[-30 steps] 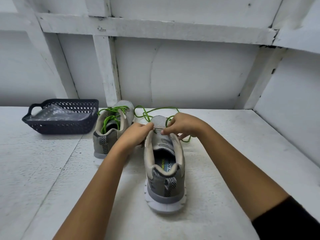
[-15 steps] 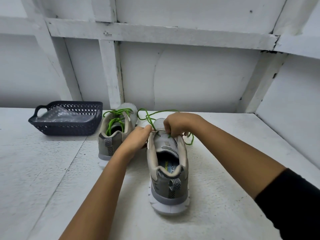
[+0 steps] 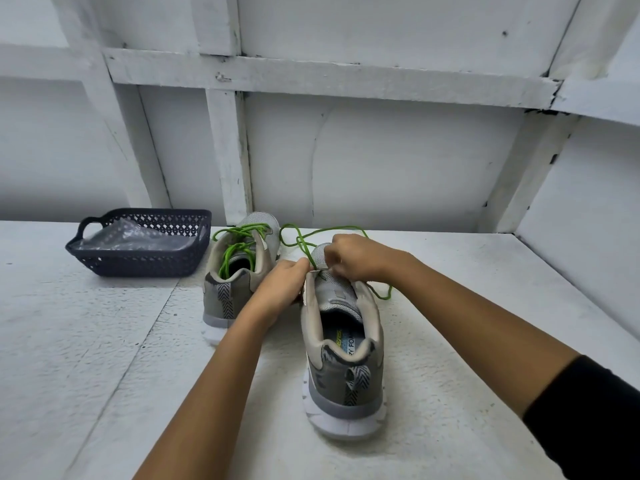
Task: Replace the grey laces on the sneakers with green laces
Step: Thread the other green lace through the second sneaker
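Observation:
Two grey sneakers stand on the white table, heels toward me. The left sneaker (image 3: 239, 271) has a green lace threaded through it. The right sneaker (image 3: 343, 341) is nearer, and a loose green lace (image 3: 298, 242) trails from its front across the table behind it. My left hand (image 3: 280, 289) holds the left eyelet edge of the right sneaker and pinches the lace there. My right hand (image 3: 353, 256) curls over the tongue's front and pinches the lace. Its fingertips and the eyelets under them are hidden.
A dark blue perforated basket (image 3: 138, 258) with clear plastic inside sits at the back left. A white panelled wall rises right behind the shoes, and another wall closes the right side. The table (image 3: 86, 358) has bare room left and front.
Both hands have stayed at the front of the right sneaker and shifted slightly, working the green lace at the eyelets. The camera view has drifted a little.

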Available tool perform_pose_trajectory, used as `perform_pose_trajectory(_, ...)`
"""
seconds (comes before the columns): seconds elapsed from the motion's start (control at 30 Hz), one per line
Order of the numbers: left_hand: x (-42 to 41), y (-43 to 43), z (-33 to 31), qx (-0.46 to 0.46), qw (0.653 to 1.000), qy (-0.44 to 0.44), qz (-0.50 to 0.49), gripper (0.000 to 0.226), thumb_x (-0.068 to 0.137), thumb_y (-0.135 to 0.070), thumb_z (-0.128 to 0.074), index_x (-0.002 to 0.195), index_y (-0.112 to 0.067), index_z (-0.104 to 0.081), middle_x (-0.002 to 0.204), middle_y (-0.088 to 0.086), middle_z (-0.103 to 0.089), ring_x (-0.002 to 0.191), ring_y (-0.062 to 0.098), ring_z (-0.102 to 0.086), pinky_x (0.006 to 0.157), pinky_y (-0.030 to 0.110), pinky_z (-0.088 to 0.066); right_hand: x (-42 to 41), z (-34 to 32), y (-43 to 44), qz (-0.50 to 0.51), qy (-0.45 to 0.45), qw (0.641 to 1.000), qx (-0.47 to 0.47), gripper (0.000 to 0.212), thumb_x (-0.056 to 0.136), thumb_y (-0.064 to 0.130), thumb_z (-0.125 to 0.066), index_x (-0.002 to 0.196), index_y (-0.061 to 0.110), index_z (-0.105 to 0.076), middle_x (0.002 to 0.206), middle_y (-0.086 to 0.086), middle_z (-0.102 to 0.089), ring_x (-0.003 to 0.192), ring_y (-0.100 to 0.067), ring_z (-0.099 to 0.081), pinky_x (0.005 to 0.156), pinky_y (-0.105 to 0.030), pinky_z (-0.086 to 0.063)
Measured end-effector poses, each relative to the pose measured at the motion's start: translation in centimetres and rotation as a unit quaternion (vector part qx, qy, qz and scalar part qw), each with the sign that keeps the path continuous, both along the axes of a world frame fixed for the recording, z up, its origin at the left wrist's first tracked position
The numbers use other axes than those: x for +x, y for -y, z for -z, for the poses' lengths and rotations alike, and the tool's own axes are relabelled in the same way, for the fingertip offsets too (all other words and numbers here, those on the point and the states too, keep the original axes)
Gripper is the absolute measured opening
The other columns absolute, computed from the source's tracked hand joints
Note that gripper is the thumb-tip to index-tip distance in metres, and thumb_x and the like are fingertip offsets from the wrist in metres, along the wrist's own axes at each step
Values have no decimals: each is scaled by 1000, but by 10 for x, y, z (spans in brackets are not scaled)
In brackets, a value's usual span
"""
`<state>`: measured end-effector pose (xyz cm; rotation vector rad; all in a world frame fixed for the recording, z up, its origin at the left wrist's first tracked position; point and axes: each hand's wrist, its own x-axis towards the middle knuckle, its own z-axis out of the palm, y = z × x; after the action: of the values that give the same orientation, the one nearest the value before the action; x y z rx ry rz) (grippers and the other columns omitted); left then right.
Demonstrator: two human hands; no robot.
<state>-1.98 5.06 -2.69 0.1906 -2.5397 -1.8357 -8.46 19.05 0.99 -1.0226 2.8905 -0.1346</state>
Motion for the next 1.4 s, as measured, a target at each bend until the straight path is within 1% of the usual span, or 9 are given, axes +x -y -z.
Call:
perform_pose_trajectory(0.1,-1,2,-2,8,1000,2,2,27,94,-20,-34,71,-13,-45,75,9,-46,74,18,-41,70,31,-34,5,6,5,21,22,997,-74,12,91,15,-54,99,7,-60,101,-9,-62,93,-21,-52,71,-25,-32)
perform_pose_trajectory(0.23,-1,1,-2,13,1000,6,10,21,94,-20,-34,81,-10,-48,83,12,-48,78,18,-42,71,32,-34,13,13,10,50,17,996,-69,16,90,14,-55,99,3,-62,103,-12,-63,98,-25,-56,72,-27,-36)
perform_pose_trajectory(0.33,-2,1,1,10,1000,4,11,23,89,-26,-36,78,-12,-49,82,11,-51,78,17,-44,71,33,-35,18,16,13,52,-5,997,-57,17,88,10,-54,97,-1,-61,92,-13,-57,93,-27,-55,62,-25,-29)
perform_pose_trajectory(0.4,-2,3,2,5,1000,3,4,24,91,-23,-35,75,-11,-48,78,11,-50,74,17,-43,69,31,-34,20,19,15,54,-22,997,-59,12,86,6,-52,90,-2,-59,81,-10,-49,88,-30,-55,61,-27,-29)
perform_pose_trajectory(0.6,1,-1,0,16,1000,-9,-6,34,95,-15,-35,61,-16,-34,61,2,-31,57,12,-29,41,18,-27,17,30,11,54,-12,993,-107,15,85,8,-51,88,-4,-59,90,-19,-60,84,-31,-53,69,-36,-38)
perform_pose_trajectory(0.87,-1,-3,0,41,999,-2,-5,35,93,-20,-40,59,-18,-35,54,0,-32,51,12,-30,49,26,-24,9,44,10,79,-35,979,-182,20,96,10,-41,103,-6,-51,108,-23,-53,100,-32,-47,79,-30,-29)
perform_pose_trajectory(1.1,-2,-19,8,18,999,-18,-42,40,88,-17,-50,52,-18,-33,50,-1,-29,42,7,-26,40,20,-23,14,50,6,78,-89,964,-239,17,97,7,-39,101,-5,-51,103,-21,-52,95,-30,-46,73,-25,-24)
perform_pose_trajectory(1.23,-6,-21,11,-2,998,-38,-56,41,87,-17,-51,51,-16,-32,55,3,-28,51,13,-26,49,28,-24,15,50,7,90,-105,944,-300,19,93,3,-38,95,-10,-52,98,-26,-53,91,-37,-49,73,-28,-26)
perform_pose_trajectory(1.4,-10,-26,17,-66,996,-32,-60,29,61,-38,-43,51,-13,-33,72,15,-34,54,22,-31,53,29,-26,19,32,8,83,-141,928,-335,28,88,13,-34,90,-8,-53,91,-23,-55,84,-34,-52,67,-26,-25)
